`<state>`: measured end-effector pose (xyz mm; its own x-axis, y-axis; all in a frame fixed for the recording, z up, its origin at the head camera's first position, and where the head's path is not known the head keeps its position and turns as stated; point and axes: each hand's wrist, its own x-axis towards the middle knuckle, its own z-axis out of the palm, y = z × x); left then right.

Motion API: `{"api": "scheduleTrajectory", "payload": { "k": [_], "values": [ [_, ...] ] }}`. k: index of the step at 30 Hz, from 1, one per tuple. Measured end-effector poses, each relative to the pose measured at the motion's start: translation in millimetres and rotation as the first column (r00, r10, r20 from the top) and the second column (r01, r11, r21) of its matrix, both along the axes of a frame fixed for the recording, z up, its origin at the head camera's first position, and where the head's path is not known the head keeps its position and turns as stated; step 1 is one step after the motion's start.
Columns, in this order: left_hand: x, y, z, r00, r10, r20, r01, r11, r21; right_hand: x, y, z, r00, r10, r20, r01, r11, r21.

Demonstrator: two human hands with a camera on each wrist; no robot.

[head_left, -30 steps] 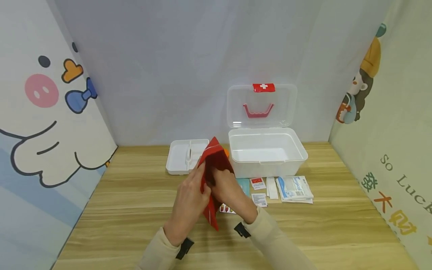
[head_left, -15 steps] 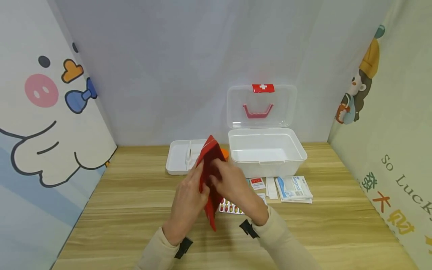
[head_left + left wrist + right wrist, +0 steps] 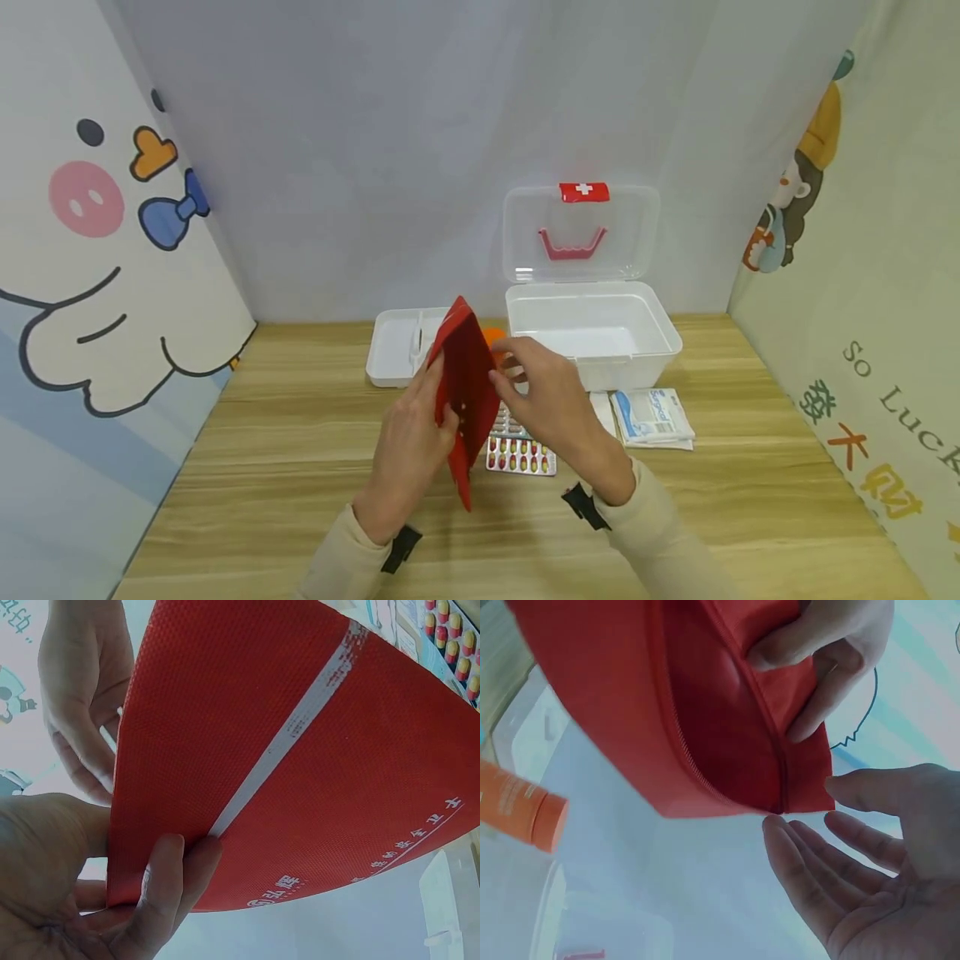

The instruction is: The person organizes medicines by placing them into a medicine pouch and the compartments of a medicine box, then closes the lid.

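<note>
A red zip pouch (image 3: 468,379) with white print stands on edge above the table, its zip undone and its mouth spread. My left hand (image 3: 408,442) grips one side, thumb toward the inside and fingers on the printed outer face. In the right wrist view the pouch's interior (image 3: 720,727) shows, with nothing visible in the part seen. My right hand (image 3: 555,404) is at the pouch's far edge, outside the mouth. Its thumb and fingers (image 3: 802,877) are spread apart near the zip's end corner; whether they touch it I cannot tell.
Behind the right hand stands a clear-lidded white box (image 3: 630,371), lid raised. A white tray (image 3: 390,354) and an orange bottle (image 3: 517,806) are left of it. Capsule blister packs (image 3: 521,456), a Surgical packet (image 3: 652,417) and a white strip (image 3: 603,412) lie in front.
My right hand has come out of the pouch's mouth and moved right to its far edge. The left hand keeps its grip, and the pouch has turned slightly, uncovering the blister packs.
</note>
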<state>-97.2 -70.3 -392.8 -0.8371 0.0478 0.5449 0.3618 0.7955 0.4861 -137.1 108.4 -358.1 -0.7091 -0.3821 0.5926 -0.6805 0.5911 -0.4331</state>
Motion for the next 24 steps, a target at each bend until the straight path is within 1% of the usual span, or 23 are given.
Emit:
{"api": "scheduleTrajectory", "payload": {
  "k": [3, 6, 9, 13, 19, 24],
  "values": [
    [0.0, -3.1, 0.2, 1.000, 0.010, 0.018, -0.010, 1.000, 0.010, -2.7, 8.6, -2.3, 0.999, -0.027, -0.024, 0.027, 1.000, 0.000],
    [0.1, -5.7, -0.1, 0.999, 0.020, 0.032, -0.021, 1.000, 0.017, -5.2, 17.6, -7.8, 0.998, -0.064, -0.019, 0.064, 0.998, 0.017],
    [-0.5, -7.5, -0.7, 0.999, 0.030, 0.035, -0.030, 0.999, 0.017, -8.0, 26.5, -17.5, 0.995, -0.101, -0.004, 0.101, 0.993, 0.069],
    [-1.1, -9.5, -0.8, 0.998, 0.039, 0.043, -0.040, 0.999, 0.019, -12.6, 33.9, -31.2, 0.992, -0.122, 0.039, 0.115, 0.982, 0.153],
    [-1.9, -10.9, -0.6, 0.997, 0.037, 0.065, -0.039, 0.999, 0.025, -26.0, 33.7, -52.5, 0.984, -0.123, 0.129, 0.089, 0.968, 0.236],
    [-2.5, -12.1, -2.0, 0.998, 0.037, 0.059, -0.038, 0.999, 0.024, -39.0, 26.7, -72.2, 0.972, -0.105, 0.211, 0.038, 0.953, 0.302]
  ]
}}
